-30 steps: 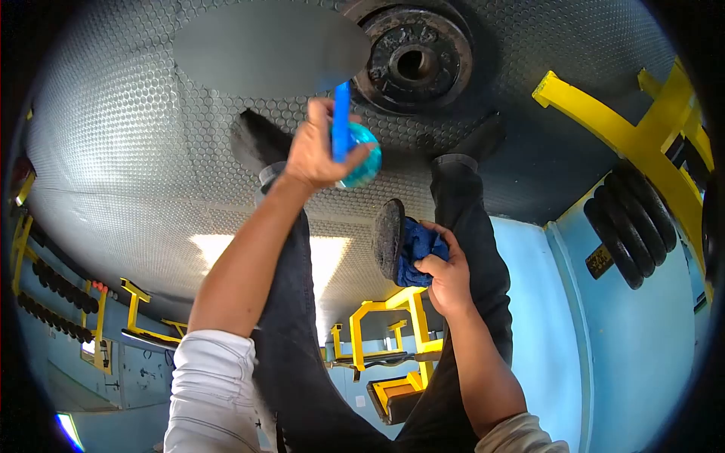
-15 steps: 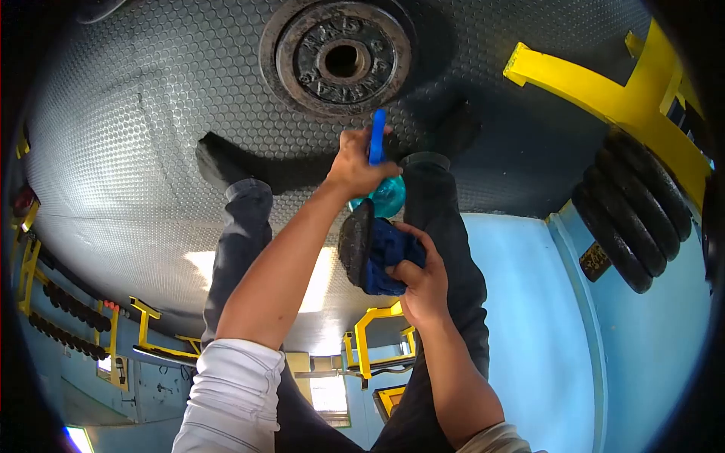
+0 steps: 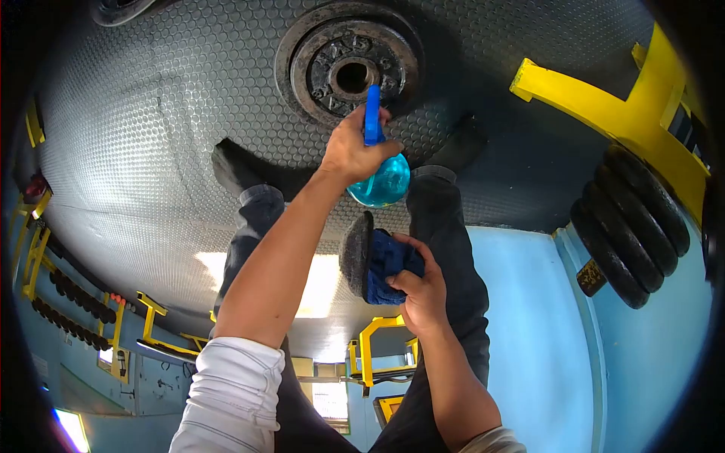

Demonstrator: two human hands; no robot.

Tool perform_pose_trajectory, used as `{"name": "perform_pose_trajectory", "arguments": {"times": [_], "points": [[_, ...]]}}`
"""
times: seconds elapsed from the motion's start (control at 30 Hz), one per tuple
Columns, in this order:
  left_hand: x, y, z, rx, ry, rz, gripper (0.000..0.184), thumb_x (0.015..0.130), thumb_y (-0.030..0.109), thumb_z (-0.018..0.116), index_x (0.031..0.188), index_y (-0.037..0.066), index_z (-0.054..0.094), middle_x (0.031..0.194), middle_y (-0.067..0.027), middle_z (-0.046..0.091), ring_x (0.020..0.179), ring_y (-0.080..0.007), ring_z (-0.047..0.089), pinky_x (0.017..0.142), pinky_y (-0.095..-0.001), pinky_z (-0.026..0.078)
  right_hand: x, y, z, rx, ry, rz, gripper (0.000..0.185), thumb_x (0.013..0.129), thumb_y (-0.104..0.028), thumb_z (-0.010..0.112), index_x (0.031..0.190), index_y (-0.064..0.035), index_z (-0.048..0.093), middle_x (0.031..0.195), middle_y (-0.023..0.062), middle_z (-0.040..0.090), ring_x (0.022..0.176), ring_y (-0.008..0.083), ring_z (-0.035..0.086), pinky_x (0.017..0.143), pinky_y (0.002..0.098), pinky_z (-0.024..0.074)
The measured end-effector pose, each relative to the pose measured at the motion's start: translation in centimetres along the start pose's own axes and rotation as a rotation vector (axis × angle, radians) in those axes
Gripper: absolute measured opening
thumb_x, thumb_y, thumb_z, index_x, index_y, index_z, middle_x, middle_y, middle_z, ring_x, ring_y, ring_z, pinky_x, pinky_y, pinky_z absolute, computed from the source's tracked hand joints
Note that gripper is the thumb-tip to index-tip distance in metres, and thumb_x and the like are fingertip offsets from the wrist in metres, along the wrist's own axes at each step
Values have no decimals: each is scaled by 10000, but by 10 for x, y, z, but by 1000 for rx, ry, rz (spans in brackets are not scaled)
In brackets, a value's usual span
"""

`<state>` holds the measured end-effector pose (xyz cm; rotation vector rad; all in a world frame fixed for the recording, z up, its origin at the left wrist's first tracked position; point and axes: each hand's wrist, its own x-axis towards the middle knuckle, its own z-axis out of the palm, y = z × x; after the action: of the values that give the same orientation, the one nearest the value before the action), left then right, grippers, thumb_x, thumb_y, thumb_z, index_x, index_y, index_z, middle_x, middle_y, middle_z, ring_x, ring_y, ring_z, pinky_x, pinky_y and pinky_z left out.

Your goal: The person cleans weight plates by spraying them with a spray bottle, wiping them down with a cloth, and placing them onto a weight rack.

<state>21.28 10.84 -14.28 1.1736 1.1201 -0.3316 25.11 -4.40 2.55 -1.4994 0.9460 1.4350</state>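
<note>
looks like spray-and-wipe work here, left hand [image 3: 352, 151] wrapped round the spray bottle [image 3: 387, 181], right hand [image 3: 424, 296] clutching blue cloth [image 3: 387, 264] against the nearby dark disc [image 3: 353, 254], any next squirt needing careful aim.

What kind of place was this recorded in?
Most likely a gym or weight room: a round iron weight plate lies on the textured floor, more black plates hang stacked on a yellow frame, and rows of what look like dumbbells line the far left.
</note>
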Motion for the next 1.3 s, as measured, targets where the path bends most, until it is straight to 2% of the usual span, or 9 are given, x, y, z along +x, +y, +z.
{"name": "perform_pose_trajectory", "arguments": {"times": [0.5, 0.63, 0.7, 0.77, 0.97, 1.03, 1.1, 1.2, 1.3], "points": [[-28, -57, -21, -69, 115, 33, 538, 648, 250, 792, 1084, 59, 542, 890, -82, 625, 767, -195, 632, 743, -336, 513, 1, 0, 15, -134, 37, 37, 565, 669, 74, 532, 1227, -18, 520, 1090, 119, 581, 927, 168, 607, 854, 261, 499], [-46, -82, -15, 41, 187, 159, 615, 661, 253, 789, 1178, 69, 510, 1124, -159, 567, 1028, -305, 579, 867, -397, 475, 7, 6, 7, -157, 79, -27, 574, 695, 82, 526, 1261, -14, 499, 1110, 138, 579, 932, 172, 608, 860, 259, 502], [-54, -87, -24, 213, 168, 154, 709, 679, 211, 811, 1261, 52, 440, 1175, -103, 535, 1007, -215, 582, 865, -340, 486, 10, 2, 6, -61, 211, -88, 578, 738, 75, 523, 1306, -11, 462, 1139, 156, 569, 938, 187, 610, 867, 266, 502], [-57, -95, -39, 178, 438, 442, 728, 666, 191, 833, 1262, 59, 437, 1183, -133, 511, 1091, -271, 535, 929, -366, 450, 21, -3, 5, -54, 213, -134, 551, 797, 44, 499, 1341, -15, 430, 1189, 162, 546, 1007, 206, 594, 915, 292, 482], [-37, -87, -148, 591, 803, 512, 828, 611, 309, 889, 1270, 59, 455, 1146, -145, 452, 1055, -324, 496, 883, -410, 456, 163, -43, 51, -7, 375, -787, 521, 914, -112, 503, 1406, -15, 361, 1251, 144, 514, 1116, 210, 512, 1007, 298, 379], [-14, -102, -180, 610, 861, 554, 865, 604, 330, 892, 1286, 46, 441, 1128, -139, 456, 1016, -284, 509, 851, -382, 469, 225, -49, 82, -306, 381, -879, 554, 929, -161, 493, 1441, -55, 311, 1356, 146, 461, 1228, 282, 445, 1047, 388, 337], [-3, -103, -200, 506, 844, 520, 884, 603, 327, 894, 1297, 42, 427, 1130, -136, 449, 1011, -267, 511, 847, -372, 471, 237, -54, 142, -783, 1095, -948, 549, 887, -195, 525, 1399, -75, 367, 1404, 177, 425, 1181, 392, 486, 1016, 459, 378], [-13, -114, -208, 475, 744, 494, 927, 602, 316, 897, 1324, 34, 389, 1151, -132, 436, 1010, -236, 513, 845, -353, 471, 230, -44, 162, -1134, 834, -1157, 638, 868, -196, 531, 1453, -149, 282, 1534, 106, 238, 1376, 437, 205, 1020, 671, 202], [-30, -126, -200, 474, 634, 510, 1000, 606, 284, 897, 1365, 9, 306, 1203, -154, 429, 1035, -257, 496, 868, -359, 462, 229, -17, 192, -1378, 653, -1369, 656, 787, -164, 607, 1401, -150, 379, 1475, 78, 355, 1366, 405, 254, 1012, 676, 222]]}}
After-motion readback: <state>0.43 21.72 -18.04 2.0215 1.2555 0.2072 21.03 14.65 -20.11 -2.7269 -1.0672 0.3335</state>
